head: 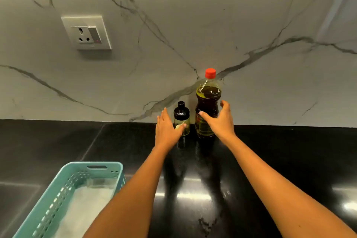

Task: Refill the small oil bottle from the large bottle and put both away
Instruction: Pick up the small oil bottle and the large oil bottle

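Both forearms are bare from the lower edge of the view up to the hands; no sleeve, cuff or glove shows on either. The left hand (167,129) carries no ring, watch or band that can be seen, and its wrist is plain. The right hand (219,121) is likewise unadorned, its wrist uncovered. Fingernails on both are short and look unpainted. A few small dark spots dot the right forearm near the lower right corner.

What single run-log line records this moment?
stage: reaching | left hand: open at small bottle | right hand: open around large bottle | caps: on | basket: near left
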`<state>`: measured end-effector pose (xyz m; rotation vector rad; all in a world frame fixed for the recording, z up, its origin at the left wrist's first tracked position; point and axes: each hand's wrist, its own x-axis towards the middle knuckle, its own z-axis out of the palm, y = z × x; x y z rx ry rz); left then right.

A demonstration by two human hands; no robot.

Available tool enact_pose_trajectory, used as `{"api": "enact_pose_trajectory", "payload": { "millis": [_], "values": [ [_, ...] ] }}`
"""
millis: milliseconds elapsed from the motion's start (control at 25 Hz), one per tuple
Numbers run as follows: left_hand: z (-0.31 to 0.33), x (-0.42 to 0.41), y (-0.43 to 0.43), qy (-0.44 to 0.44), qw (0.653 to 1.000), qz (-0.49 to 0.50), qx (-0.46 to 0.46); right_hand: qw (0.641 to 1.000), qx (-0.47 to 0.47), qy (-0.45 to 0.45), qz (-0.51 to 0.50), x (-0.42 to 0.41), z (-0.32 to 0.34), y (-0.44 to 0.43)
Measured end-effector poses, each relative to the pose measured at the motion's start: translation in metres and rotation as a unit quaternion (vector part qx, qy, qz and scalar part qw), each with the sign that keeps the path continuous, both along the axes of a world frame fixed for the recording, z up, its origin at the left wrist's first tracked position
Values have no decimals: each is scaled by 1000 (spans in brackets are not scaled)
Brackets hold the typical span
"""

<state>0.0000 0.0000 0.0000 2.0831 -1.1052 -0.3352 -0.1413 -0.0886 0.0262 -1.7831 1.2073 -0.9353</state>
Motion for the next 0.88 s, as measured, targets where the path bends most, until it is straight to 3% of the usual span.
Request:
{"api": "enact_pose_trajectory", "payload": {
  "millis": [480,880],
  "values": [
    [-33,22,-63,186,977,41,-91,994,-18,-83,-62,36,-28,-44],
    [-36,21,-57,165,972,32,-163,986,-41,-144,-76,34,-20,-36]
  ]
}}
